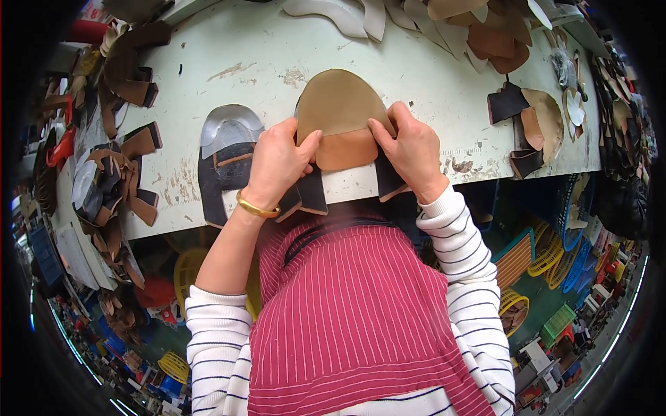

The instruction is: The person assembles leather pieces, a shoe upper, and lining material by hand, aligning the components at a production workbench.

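Observation:
Between both hands is a shoe upper piece of tan leather, rounded at its far end, with an orange-brown band across its near edge. My left hand pinches its left side by the band, thumb on top. On the right side, my right hand grips it the same way. Black side flaps reach from under it toward the table's front edge. Just left of my left hand lies another shoe upper, silver at the toe and black behind.
The white worktable has worn patches. Leather scraps pile up at the left edge. More cut pieces lie at the far right, and a beige-and-black upper rests at the right. Yellow baskets stand below on the right.

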Action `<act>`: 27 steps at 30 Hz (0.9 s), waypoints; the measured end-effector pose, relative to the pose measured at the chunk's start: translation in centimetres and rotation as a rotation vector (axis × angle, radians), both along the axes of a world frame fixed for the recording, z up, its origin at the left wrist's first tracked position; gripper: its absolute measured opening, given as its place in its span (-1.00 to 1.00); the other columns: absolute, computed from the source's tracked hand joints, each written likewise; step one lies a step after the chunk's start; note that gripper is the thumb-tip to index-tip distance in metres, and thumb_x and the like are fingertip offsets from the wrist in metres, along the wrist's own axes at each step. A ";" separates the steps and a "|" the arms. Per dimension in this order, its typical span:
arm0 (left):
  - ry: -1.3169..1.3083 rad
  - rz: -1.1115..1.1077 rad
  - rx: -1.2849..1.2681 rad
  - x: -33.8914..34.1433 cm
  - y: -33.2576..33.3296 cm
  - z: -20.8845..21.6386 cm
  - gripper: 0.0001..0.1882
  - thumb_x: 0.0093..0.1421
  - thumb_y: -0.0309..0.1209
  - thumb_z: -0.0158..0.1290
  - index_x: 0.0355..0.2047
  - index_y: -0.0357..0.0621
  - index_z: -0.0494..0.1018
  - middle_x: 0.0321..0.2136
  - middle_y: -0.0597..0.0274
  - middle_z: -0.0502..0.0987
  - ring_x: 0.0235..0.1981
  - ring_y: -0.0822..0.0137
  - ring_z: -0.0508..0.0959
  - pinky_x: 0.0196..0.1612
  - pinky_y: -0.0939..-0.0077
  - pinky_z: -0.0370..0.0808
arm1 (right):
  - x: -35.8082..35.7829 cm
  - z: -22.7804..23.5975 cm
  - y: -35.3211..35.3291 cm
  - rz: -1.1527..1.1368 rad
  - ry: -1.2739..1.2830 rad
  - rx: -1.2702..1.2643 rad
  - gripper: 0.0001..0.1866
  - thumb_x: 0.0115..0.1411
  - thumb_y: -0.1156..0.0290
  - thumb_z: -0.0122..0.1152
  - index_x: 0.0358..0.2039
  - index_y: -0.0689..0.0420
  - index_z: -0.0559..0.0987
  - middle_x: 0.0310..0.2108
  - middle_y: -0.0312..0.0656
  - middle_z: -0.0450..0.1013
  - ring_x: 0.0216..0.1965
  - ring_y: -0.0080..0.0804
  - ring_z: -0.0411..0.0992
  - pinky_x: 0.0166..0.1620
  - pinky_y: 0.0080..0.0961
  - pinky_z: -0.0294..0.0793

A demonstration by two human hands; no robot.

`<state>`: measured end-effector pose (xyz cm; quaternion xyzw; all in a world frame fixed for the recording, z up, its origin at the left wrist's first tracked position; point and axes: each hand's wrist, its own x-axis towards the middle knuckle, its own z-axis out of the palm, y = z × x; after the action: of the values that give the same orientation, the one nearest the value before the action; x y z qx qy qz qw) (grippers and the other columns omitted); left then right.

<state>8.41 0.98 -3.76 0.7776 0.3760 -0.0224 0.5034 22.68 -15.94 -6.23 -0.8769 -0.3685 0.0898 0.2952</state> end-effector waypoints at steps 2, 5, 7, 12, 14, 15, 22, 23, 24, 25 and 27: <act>-0.025 -0.076 0.212 -1.2 0.5 0.2 -0.67 0.17 -0.26 0.22 -0.48 -0.30 0.44 -0.70 0.14 0.53 -0.67 0.20 0.60 -0.57 0.34 0.52 | 0.3 0.5 -0.1 -0.019 0.012 0.086 -0.76 0.16 0.27 0.32 -0.30 0.10 0.48 -0.48 -0.19 0.50 -0.55 -0.17 0.48 -0.52 -0.32 0.44; 0.073 -0.130 0.419 -1.3 0.0 2.6 -0.72 0.10 -0.31 0.28 -0.34 -0.26 0.47 -0.52 0.11 0.57 -0.44 0.05 0.60 -0.37 0.22 0.50 | 0.7 0.4 -0.9 0.001 -0.159 0.178 -0.65 0.09 0.43 0.34 -0.09 0.10 0.53 -0.13 -0.22 0.48 -0.27 -0.30 0.48 -0.31 -0.43 0.47; -0.258 -0.298 0.905 -1.3 0.0 2.9 -0.76 0.11 -0.42 0.22 -0.25 -0.25 0.48 -0.24 0.03 0.56 -0.20 0.08 0.56 -0.17 0.29 0.50 | 0.6 1.0 -0.9 0.214 -0.445 0.176 -0.57 0.06 0.50 0.29 0.00 0.08 0.53 -0.06 -0.26 0.47 -0.10 -0.32 0.42 -0.10 -0.42 0.39; -0.322 -0.606 1.007 0.0 -2.1 0.2 -0.58 0.06 -0.48 0.02 -0.03 -0.32 0.48 -0.05 0.11 0.49 -0.08 0.20 0.48 0.01 0.37 0.47 | -0.9 0.0 -0.8 0.374 -0.456 0.018 -0.43 0.03 0.46 0.17 0.14 0.08 0.51 0.13 -0.37 0.42 0.04 -0.42 0.35 0.07 -0.50 0.25; -0.212 -0.640 1.025 0.2 -2.0 -0.9 -0.55 0.05 -0.48 0.03 -0.01 -0.36 0.48 0.00 0.09 0.46 -0.08 0.21 0.47 0.02 0.42 0.47 | -0.9 -0.6 -0.8 0.455 -0.442 -0.010 -0.44 0.04 0.42 0.15 0.13 0.11 0.51 0.16 -0.37 0.39 0.04 -0.42 0.35 0.08 -0.51 0.25; -0.208 -0.642 1.017 0.2 -2.2 -1.1 -0.55 0.05 -0.48 0.03 -0.01 -0.36 0.48 0.00 0.09 0.46 -0.08 0.21 0.47 0.02 0.42 0.47 | -1.0 -0.8 -0.8 0.470 -0.461 -0.034 -0.44 0.05 0.38 0.13 0.13 0.14 0.51 0.20 -0.37 0.36 0.04 -0.41 0.34 0.07 -0.53 0.27; -0.115 -0.684 1.165 0.6 -2.7 -2.0 -0.45 0.02 -0.46 0.02 0.05 -0.46 0.45 0.15 -0.08 0.42 -0.15 0.21 0.43 0.00 0.44 0.45 | -0.7 0.9 1.0 0.491 -0.330 -0.129 -0.44 0.06 0.41 0.11 0.13 0.20 0.50 0.24 -0.34 0.31 -0.06 -0.37 0.34 -0.02 -0.52 0.34; -0.099 -0.664 1.159 0.9 -2.7 -2.1 -0.45 0.02 -0.46 0.01 0.06 -0.47 0.44 0.17 -0.11 0.40 -0.17 0.22 0.42 -0.04 0.45 0.45 | -0.5 0.9 1.4 0.495 -0.296 -0.124 -0.45 0.06 0.42 0.10 0.13 0.22 0.49 0.23 -0.33 0.31 -0.11 -0.37 0.33 -0.06 -0.51 0.35; -0.084 -0.644 1.155 1.2 -2.6 -2.1 -0.44 0.02 -0.46 0.01 0.06 -0.49 0.44 0.19 -0.14 0.38 -0.20 0.22 0.41 -0.07 0.46 0.44 | -0.3 0.8 1.8 0.498 -0.264 -0.119 -0.45 0.06 0.43 0.09 0.13 0.24 0.49 0.23 -0.31 0.31 -0.16 -0.37 0.31 -0.10 -0.49 0.36; -0.083 -0.643 1.152 1.2 -2.6 -2.2 -0.44 0.02 -0.46 0.01 0.06 -0.49 0.44 0.19 -0.14 0.38 -0.20 0.22 0.41 -0.07 0.46 0.44 | -0.1 0.6 2.0 0.500 -0.263 -0.121 -0.45 0.06 0.43 0.09 0.13 0.24 0.49 0.23 -0.31 0.31 -0.16 -0.37 0.31 -0.10 -0.49 0.36; -0.097 -0.626 1.103 1.2 -2.7 -2.3 -0.39 0.02 -0.51 0.00 0.13 -0.54 0.36 0.22 -0.13 0.35 -0.25 0.20 0.41 -0.08 0.47 0.44 | 0.0 0.5 2.5 0.490 -0.275 -0.081 -0.44 0.06 0.43 0.10 0.12 0.25 0.48 0.21 -0.31 0.31 -0.23 -0.36 0.29 -0.15 -0.48 0.36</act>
<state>9.59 -1.76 -6.05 0.9958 0.0640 0.0640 0.0148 22.73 -13.48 -5.78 -0.7769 -0.6021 0.0531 0.1765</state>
